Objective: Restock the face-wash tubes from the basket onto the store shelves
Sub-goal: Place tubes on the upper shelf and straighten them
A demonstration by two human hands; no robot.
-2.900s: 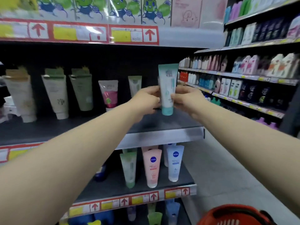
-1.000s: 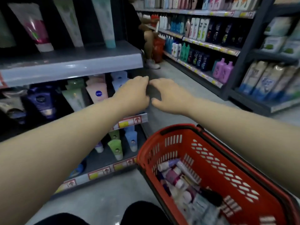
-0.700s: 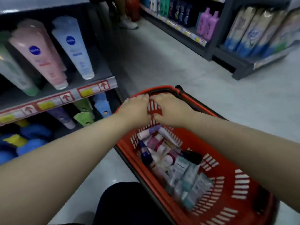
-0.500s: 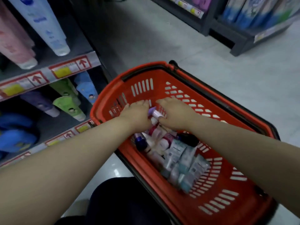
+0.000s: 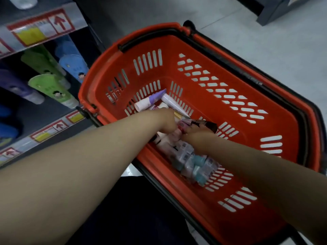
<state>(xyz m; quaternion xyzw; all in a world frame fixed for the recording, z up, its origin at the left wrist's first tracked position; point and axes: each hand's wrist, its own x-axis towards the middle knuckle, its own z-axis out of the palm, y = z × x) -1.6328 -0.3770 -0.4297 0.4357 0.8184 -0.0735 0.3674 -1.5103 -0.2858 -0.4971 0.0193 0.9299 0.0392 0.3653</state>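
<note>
Seen from the head camera, looking steeply down, a red plastic basket [image 5: 208, 55] with slotted walls stands on the pale floor [image 5: 276, 43], its black handle [image 5: 251, 76] folded down along the rim. Face-wash tubes [image 5: 187, 156] lie jumbled on the basket's bottom, heaped against its left wall; most are white, pink or teal. At the far end of the heap a purple-and-white tube [image 5: 150, 101] lies crossed with a lilac tube [image 5: 172, 105] near the far left corner. Two bare forearms reach in from the near edge. The left hand [image 5: 164, 121] is sunk into the heap, fingers bent downward and hidden among the tubes, so I cannot tell whether it grips anything. The right hand [image 5: 198, 137] is just beside it, knuckles up and fingertips buried, its hold equally unclear. Left of the basket, store shelves [image 5: 40, 29] carry red-and-yellow price strips; on the lower level lie green tubes [image 5: 49, 85], a blue tube [image 5: 70, 62] and a purple tube [image 5: 16, 84]. Dark trousers [image 5: 132, 209] show at the bottom edge.
</note>
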